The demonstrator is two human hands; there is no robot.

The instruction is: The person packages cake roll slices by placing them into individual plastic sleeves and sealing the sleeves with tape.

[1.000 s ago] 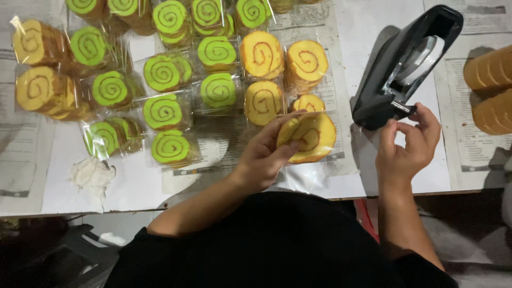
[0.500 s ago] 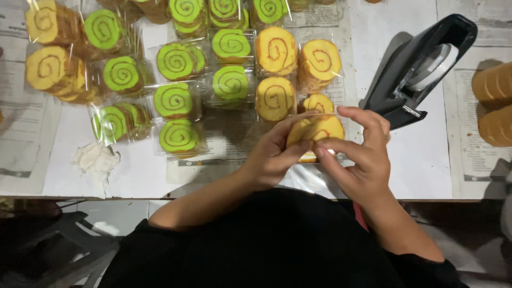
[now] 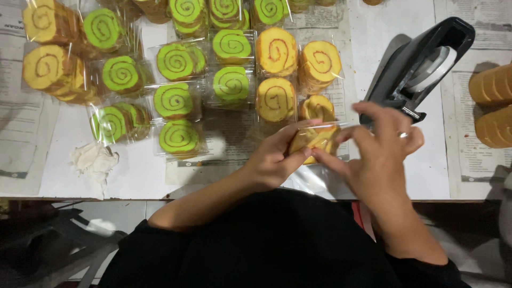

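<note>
Head view showed left hand (image 3: pixel 274 160) and right hand (image 3: pixel 376 154) both gripping one yellow spiral cookie pack in clear wrap (image 3: pixel 312 140) at frame centre, beside one black tape dispenser (image 3: pixel 421 66).

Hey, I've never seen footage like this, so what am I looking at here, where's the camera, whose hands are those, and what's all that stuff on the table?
The camera sits on a person's head and looks straight down, so the black clothing at the bottom is their own body. Their left hand and right hand meet over a clear packet of yellow swirl slices and hold it between them. Above it on the white table lie many wrapped packets: green swirl slices on the left and yellow ones in the middle. A black tape dispenser stands to the right, with unwrapped tan rolls at the edge. A crumpled white cloth lies at the left.
</note>
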